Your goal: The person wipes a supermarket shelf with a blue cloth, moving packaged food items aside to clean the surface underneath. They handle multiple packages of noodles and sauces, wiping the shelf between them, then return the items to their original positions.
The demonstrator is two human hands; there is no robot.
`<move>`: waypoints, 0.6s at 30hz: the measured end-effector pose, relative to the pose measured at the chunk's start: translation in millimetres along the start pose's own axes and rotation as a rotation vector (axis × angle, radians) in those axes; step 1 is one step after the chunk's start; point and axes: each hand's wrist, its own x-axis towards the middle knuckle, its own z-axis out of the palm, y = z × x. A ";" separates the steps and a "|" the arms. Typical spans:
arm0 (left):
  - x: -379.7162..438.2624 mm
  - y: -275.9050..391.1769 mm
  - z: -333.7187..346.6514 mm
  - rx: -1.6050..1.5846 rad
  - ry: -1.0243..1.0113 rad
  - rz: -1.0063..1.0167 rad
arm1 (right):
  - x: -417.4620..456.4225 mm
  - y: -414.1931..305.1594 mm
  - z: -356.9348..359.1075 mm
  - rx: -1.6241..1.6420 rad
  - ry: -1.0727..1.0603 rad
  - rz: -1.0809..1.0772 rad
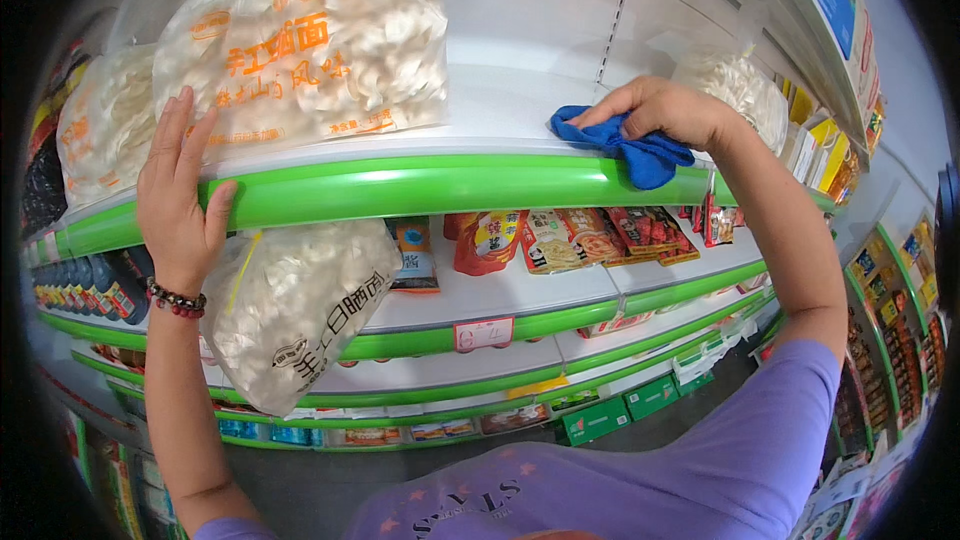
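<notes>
My right hand [667, 112] grips a blue cloth [645, 154], pressed onto the white top shelf [502, 105] and draped over its green front edge strip [420, 184]. My left hand [180, 180], wearing bead bracelets, is spread flat at the left part of that strip. Its fingertips lie against a large clear bag of dried noodles [300, 52] with orange print, standing on the shelf. Below the strip hangs another noodle bag [292, 315] with black print, partly behind my left wrist; what holds it up is hidden.
Sauce pouches [487, 240] and dark bottles [101, 285] stand one shelf lower. At the right of the top shelf are another noodle bag [739, 90] and yellow boxes [829, 150]. Green cartons [596, 420] sit near the floor. A price card [484, 334] hangs on a lower strip.
</notes>
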 end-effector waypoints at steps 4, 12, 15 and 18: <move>0.0 -2.9 -0.6 -0.005 0.000 0.014 | 33.4 -44.5 35.1 -0.100 0.000 -0.326; -0.3 -5.7 0.1 -0.026 0.015 0.030 | 23.1 -51.7 50.0 -0.086 0.058 -0.342; -0.9 -5.1 3.6 -0.023 0.017 0.033 | -17.3 6.3 13.1 -0.129 0.149 -0.231; -3.2 -6.3 4.1 -0.017 0.012 0.034 | -63.5 33.3 -18.0 -0.129 0.220 0.034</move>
